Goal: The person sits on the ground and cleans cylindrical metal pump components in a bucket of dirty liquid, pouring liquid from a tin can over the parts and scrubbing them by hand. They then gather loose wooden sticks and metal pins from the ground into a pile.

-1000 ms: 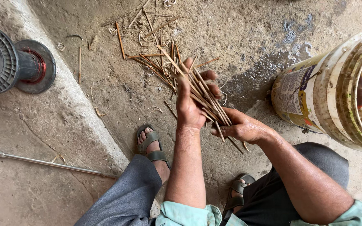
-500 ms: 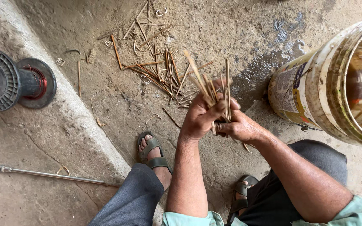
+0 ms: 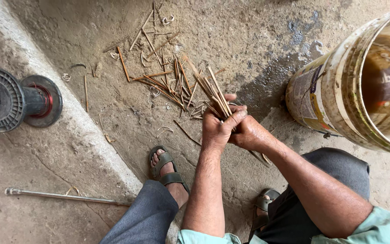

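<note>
A bundle of thin bamboo sticks [image 3: 211, 90] is clasped between both hands above the concrete floor. My left hand [image 3: 218, 129] wraps around the bundle's lower part with fingers closed over it. My right hand [image 3: 250, 134] presses against it from the right and grips the same sticks; their lower ends poke out below toward my right sandal. More loose sticks and curled shavings [image 3: 161, 79] lie scattered on the floor just beyond the hands.
A large dirty bucket [image 3: 326, 97] holding brown liquid stands at the right. A black spool with red wire [image 3: 16, 99] lies at the left beyond a raised concrete ridge [image 3: 75, 122]. A metal rod [image 3: 62, 196] lies at lower left. My sandalled feet [image 3: 168, 169] rest below the hands.
Both hands have closed tighter together around the sticks, and the fanned-out bundle has been gathered into a narrower bunch pointing up and left.
</note>
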Available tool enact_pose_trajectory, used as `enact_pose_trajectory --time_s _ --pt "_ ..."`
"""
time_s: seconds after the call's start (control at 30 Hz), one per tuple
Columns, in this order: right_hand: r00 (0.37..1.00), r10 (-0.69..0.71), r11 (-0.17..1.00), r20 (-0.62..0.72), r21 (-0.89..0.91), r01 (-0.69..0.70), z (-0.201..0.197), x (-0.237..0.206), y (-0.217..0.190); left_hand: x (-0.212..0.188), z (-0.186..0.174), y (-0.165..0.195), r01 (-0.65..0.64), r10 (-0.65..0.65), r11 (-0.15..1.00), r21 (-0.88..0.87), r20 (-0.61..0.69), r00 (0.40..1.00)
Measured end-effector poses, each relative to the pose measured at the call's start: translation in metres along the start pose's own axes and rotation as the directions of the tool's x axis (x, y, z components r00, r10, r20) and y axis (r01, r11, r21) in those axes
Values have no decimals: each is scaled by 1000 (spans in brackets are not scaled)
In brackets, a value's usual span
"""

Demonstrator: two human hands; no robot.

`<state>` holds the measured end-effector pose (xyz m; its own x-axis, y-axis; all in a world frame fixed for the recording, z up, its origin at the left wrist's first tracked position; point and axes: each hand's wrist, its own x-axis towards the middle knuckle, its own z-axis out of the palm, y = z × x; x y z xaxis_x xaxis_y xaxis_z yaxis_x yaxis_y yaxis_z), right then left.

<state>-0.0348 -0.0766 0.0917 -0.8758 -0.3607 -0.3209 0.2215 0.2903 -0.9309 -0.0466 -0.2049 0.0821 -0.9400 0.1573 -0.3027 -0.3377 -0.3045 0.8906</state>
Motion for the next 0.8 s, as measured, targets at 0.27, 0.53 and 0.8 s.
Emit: enact_pose_trajectory --time_s 0.27,0.53,0.8 --pt "948 242 968 207 6 -249 4 -1 -2 8 -27 8 -129 77 921 -368 -154 985" --pt "907 402 808 125 -514 -287 -22 -2 33 20 -112 35 -276 -55 787 -551 -508 859" --pt "913 400 728 -87 635 -258 -43 10 18 5 -56 -31 125 -134 922 -367 1 991"
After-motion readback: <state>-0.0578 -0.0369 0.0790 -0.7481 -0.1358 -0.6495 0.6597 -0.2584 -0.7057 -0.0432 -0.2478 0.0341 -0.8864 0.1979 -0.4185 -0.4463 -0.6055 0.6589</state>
